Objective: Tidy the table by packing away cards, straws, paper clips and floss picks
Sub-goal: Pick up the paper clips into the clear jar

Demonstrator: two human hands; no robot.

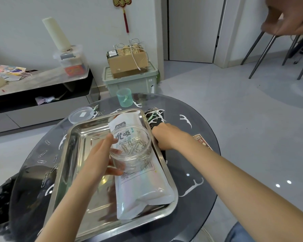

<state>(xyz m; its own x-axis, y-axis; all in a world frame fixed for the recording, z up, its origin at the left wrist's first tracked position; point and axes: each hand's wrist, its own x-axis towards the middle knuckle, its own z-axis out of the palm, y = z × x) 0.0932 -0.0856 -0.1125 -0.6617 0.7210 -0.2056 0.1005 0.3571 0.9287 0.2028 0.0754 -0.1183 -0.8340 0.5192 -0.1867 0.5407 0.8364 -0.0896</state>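
My left hand (103, 154) grips a clear round container (131, 149) holding several paper clips, held above a white straw bag (143, 187) that lies in a steel tray (73, 154). My right hand (166, 137) reaches down at the tray's right rim onto the dark glass table (196, 203); its fingers are curled and what they touch is hidden. Loose paper clips (45, 165) lie left of the tray. White floss picks (185, 119) are scattered on the right and far side. A card (202, 139) peeks out beyond my right forearm.
A clear lid (80, 114) and a teal cup (124, 97) with one floss pick inside stand beyond the tray. A black bag (0, 198) hangs at the table's left. Another person's hand (287, 16) is at the top right, near chair legs (262, 49).
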